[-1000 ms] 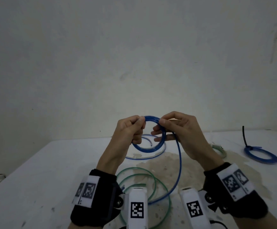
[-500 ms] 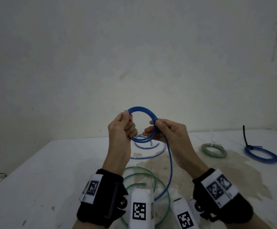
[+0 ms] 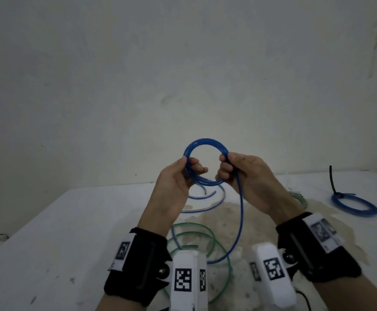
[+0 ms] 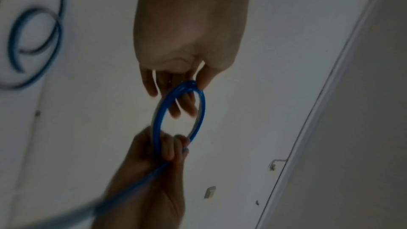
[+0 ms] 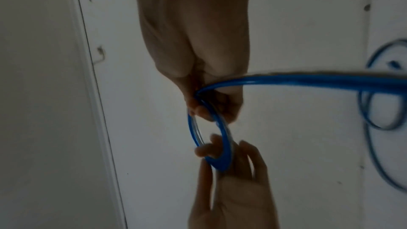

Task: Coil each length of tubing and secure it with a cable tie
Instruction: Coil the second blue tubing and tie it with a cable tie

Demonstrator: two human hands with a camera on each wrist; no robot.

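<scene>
- Wall (image 3: 183,63): plain off-white plaster, dimly lit, with faint scuffs and grey marks toward the upper right.
- Table (image 3: 59,232): white top set against the wall, speckled with small dark spots near the left front.
- Stain (image 3: 223,221): a broad beige, rough-edged patch spread over the middle of the table top.
- Table edge (image 4: 308,128): a pale straight border in the left wrist view, with grey surface beyond.
- Light: low, even and cool, with no hard shadows.
</scene>
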